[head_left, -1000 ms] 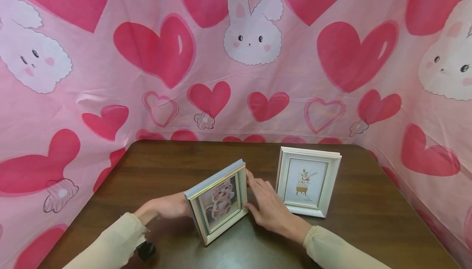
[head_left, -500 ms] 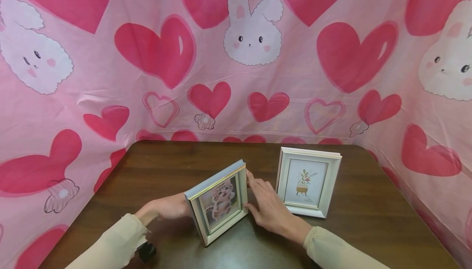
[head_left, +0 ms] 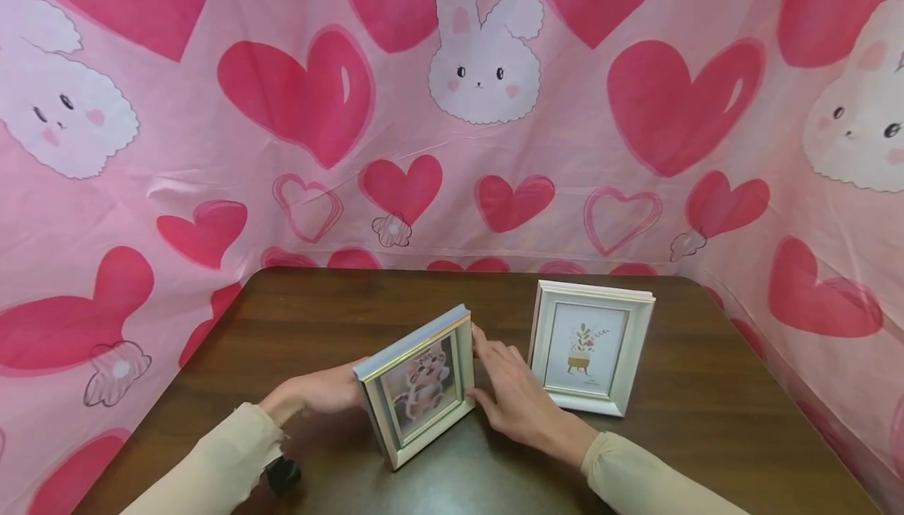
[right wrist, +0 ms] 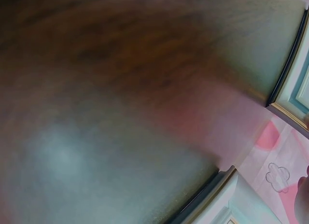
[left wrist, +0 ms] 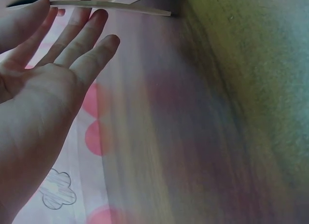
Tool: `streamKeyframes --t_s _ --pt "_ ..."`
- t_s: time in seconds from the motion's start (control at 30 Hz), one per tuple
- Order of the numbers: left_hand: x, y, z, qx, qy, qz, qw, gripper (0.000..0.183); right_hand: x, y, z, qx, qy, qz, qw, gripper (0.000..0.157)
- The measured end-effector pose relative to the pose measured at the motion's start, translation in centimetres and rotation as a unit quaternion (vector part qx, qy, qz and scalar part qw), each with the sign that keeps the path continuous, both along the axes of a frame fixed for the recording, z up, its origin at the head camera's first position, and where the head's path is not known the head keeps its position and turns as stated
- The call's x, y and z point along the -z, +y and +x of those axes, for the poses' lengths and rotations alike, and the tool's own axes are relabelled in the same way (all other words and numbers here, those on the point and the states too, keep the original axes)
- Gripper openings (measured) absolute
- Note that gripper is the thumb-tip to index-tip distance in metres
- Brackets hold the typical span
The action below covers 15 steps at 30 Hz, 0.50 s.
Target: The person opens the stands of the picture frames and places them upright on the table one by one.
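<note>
A pale picture frame [head_left: 459, 397] with gold trim and a cartoon cat picture stands angled on the table in the head view. Behind its left side is my left hand [head_left: 325, 391], its fingers hidden there. In the left wrist view the thumb and fingers of that hand [left wrist: 48, 84] pinch a thin panel [left wrist: 130, 8], which looks like the frame's rear stand. My right hand [head_left: 519, 397] holds the frame's right edge, with the thumb near the front and the other fingers higher along the side. Right of this hand stands a white picture frame [head_left: 638, 350] with a potted plant print.
Both frames rest on a dark brown wooden table [head_left: 339, 303]. A pink cloth [head_left: 523, 146] with hearts and rabbits rises behind and beside it. Beneath the left sleeve [head_left: 226, 460] is a small black object [head_left: 284, 476]. The right wrist view is largely blurred.
The left wrist and hand have shifted very slightly. Both frames and the right hand stay where they were.
</note>
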State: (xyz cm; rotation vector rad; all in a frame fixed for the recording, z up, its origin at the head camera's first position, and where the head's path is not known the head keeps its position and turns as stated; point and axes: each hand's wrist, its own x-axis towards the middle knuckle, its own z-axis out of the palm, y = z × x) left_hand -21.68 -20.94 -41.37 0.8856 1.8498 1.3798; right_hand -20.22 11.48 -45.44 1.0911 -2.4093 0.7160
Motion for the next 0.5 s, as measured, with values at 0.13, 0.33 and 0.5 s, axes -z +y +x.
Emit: streamKeyframes --t_s 0.13,0.33,0.5 --pt "0.0 -0.1 -0.2 0.012 0.003 0.001 0.9999 0.07 -0.1 0.0 0.0 0.001 0.0 0.001 1.0 0.108" --pt "0.1 -0.4 -0.8 0.031 -0.014 -0.008 0.9994 0.062 -0.2 -0.1 0.1 0.002 0.0 0.004 1.0 0.107" --pt "0.2 -0.6 -1.2 0.017 -0.009 -0.025 0.9995 0.048 -0.1 -0.1 0.0 0.0 0.001 0.0 1.0 0.108"
